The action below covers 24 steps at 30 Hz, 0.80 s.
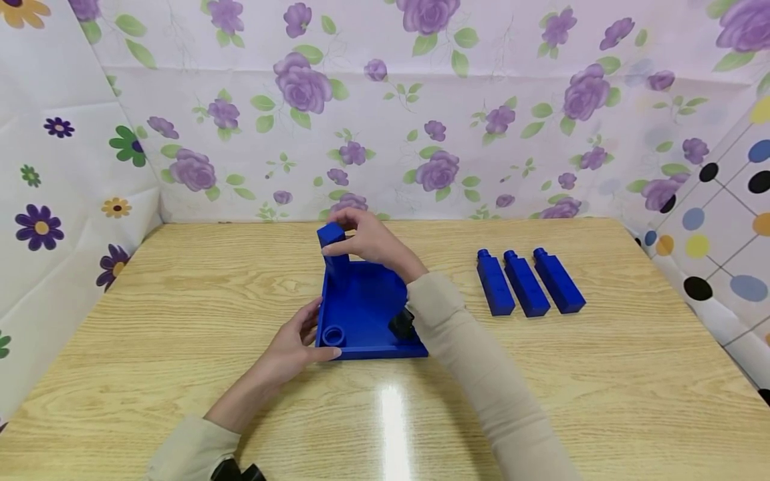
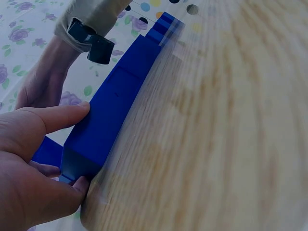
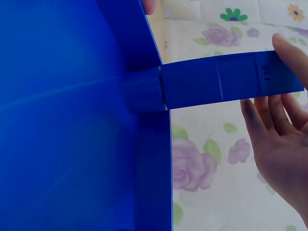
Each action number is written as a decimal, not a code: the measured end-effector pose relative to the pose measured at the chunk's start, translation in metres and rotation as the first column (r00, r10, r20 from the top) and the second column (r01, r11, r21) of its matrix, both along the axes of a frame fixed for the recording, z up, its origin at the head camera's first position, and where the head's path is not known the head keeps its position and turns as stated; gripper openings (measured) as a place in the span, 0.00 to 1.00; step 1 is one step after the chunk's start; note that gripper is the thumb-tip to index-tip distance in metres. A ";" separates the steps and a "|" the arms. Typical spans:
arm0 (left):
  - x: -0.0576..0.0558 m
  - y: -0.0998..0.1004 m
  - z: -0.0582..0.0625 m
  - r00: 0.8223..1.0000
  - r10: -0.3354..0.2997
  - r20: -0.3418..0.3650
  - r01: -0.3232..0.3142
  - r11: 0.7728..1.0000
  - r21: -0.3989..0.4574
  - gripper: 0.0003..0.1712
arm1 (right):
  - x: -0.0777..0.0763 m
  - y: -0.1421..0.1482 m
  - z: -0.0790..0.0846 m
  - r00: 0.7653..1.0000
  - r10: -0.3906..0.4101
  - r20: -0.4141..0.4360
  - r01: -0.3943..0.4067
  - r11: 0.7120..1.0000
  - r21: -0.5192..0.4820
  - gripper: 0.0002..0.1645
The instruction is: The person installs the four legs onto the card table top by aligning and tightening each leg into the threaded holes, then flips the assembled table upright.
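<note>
A square blue board [image 1: 369,307] with a raised rim lies on the table, hollow side up. At its near left corner is a round, ring-like socket [image 1: 333,328]. My left hand [image 1: 291,344] grips that corner, thumb over the near rim and fingers along the left side. Upright at the far left corner stands a blue square leg [image 1: 338,266]. My right hand [image 1: 369,237] holds its upper end between thumb and fingers. In the right wrist view the lower end of the leg [image 3: 192,83] meets a round socket [image 3: 143,90]. My right sleeve hides the board's right side.
Three more blue legs [image 1: 494,284] with narrow threaded-looking ends lie side by side on the wooden table [image 1: 198,287], right of the board. A flowered cloth [image 1: 385,133] hangs behind the table's far edge. Patterned sheets stand at both sides.
</note>
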State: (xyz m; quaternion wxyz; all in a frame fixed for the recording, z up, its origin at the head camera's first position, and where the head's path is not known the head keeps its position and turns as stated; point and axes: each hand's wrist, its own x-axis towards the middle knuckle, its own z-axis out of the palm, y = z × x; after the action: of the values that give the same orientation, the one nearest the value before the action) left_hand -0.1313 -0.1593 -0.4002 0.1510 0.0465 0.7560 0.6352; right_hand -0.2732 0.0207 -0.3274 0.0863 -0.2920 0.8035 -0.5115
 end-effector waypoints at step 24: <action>0.000 -0.001 0.000 1.000 -0.013 -0.001 0.013 1.000 -0.003 0.55 | 0.012 -0.016 -0.003 0.957 -0.219 -0.190 0.238 0.968 0.083 0.24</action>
State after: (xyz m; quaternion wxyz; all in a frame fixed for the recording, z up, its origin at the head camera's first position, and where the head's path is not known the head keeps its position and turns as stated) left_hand -0.1314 -0.1607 -0.4003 0.1548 0.0512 0.7566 0.6332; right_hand -0.2616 0.0043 -0.3305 -0.0308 -0.2371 0.8622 -0.4466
